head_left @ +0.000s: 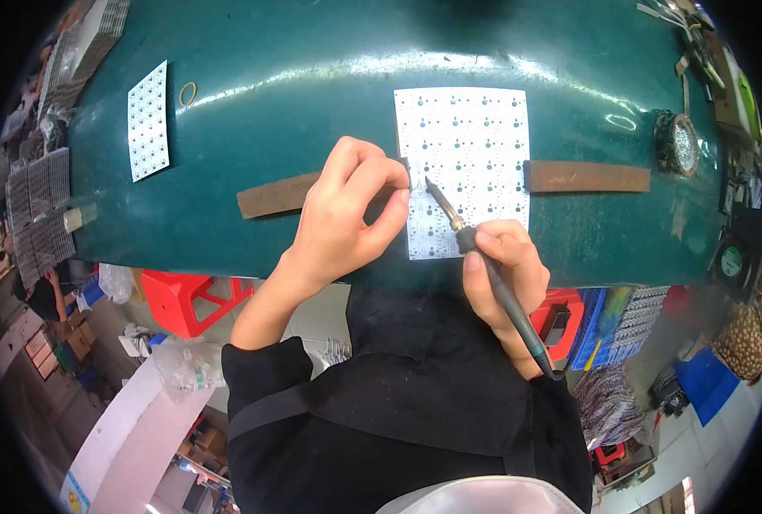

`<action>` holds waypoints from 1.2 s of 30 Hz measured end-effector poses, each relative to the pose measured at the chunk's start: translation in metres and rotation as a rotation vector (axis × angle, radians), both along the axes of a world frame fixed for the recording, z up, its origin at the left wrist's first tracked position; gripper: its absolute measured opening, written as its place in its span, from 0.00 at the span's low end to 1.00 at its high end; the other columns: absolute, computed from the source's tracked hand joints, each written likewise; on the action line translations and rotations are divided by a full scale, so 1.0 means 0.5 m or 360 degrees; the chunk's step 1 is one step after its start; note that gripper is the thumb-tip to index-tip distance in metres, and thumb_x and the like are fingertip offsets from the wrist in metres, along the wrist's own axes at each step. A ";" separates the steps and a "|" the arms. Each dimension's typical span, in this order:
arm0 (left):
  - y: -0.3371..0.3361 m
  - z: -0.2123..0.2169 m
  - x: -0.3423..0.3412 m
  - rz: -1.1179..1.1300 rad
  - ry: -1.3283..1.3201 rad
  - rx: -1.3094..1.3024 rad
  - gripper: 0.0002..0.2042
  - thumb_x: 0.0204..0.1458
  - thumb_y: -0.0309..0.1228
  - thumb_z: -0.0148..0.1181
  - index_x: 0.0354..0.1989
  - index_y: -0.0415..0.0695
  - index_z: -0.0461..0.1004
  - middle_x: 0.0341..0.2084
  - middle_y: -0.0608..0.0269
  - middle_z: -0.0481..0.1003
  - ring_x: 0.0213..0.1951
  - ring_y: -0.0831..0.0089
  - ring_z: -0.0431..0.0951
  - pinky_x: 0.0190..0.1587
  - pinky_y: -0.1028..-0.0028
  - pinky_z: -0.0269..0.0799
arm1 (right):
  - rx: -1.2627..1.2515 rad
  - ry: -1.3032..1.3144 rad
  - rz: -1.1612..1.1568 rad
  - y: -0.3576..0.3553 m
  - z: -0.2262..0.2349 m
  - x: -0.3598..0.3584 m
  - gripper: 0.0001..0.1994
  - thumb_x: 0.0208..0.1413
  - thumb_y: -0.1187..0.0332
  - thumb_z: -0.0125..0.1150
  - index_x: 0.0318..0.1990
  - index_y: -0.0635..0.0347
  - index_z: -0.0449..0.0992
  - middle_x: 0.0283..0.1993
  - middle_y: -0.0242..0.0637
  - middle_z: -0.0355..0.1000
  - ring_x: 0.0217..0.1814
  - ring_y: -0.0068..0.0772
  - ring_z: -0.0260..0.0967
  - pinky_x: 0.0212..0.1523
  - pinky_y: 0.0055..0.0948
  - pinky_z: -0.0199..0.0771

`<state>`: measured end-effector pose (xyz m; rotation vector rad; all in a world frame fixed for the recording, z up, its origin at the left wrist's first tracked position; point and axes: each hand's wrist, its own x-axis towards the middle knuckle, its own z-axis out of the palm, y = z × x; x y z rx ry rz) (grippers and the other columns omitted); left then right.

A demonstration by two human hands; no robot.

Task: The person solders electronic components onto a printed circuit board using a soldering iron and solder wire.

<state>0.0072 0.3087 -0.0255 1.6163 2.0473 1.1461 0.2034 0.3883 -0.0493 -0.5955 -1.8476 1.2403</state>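
A white circuit board panel (462,128) with rows of dark round spots lies on the green table in front of me. My right hand (508,270) grips a soldering iron (503,295) by its dark handle. The iron's tip slants up and left over the left part of the panel; whether it touches cannot be told. At the panel's left edge, my left hand (347,210) is closed in a pinch. What its fingertips hold is too small to make out. Brown flat bars flank the panel: the left bar (278,195) partly behind my left hand, the right bar (587,177) against the panel's edge.
Another white panel (149,122) lies at the far left beside a rubber band (188,94). A dark round roll (677,144) sits near the right edge of the green table (312,94). Stacked panels (42,214) line the left edge. A red stool (180,300) stands below.
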 end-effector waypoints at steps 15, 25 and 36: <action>-0.024 0.000 -0.019 0.0205 -0.0255 0.0044 0.07 0.48 0.20 0.66 0.35 0.42 0.79 0.28 0.65 0.68 0.24 0.80 0.67 0.24 0.79 0.63 | 0.0480 -0.0533 -0.1132 0.146 0.028 0.105 0.11 0.55 0.73 0.65 0.45 0.65 0.76 0.40 0.44 0.73 0.39 0.40 0.72 0.43 0.32 0.73; 0.003 -0.008 -0.014 0.0110 -0.0235 0.0168 0.05 0.49 0.20 0.64 0.32 0.39 0.74 0.27 0.63 0.70 0.27 0.74 0.73 0.25 0.78 0.70 | 0.0365 -0.0592 -0.1310 0.166 -0.010 0.150 0.14 0.59 0.69 0.63 0.49 0.68 0.74 0.40 0.41 0.74 0.35 0.22 0.67 0.36 0.21 0.69; 0.011 -0.013 -0.014 0.0090 -0.0137 0.0076 0.07 0.44 0.17 0.64 0.30 0.39 0.73 0.26 0.61 0.69 0.27 0.71 0.70 0.28 0.76 0.66 | 0.0571 -0.0387 -0.1534 0.239 -0.008 0.163 0.14 0.61 0.74 0.60 0.51 0.69 0.70 0.43 0.40 0.73 0.36 0.19 0.67 0.38 0.17 0.68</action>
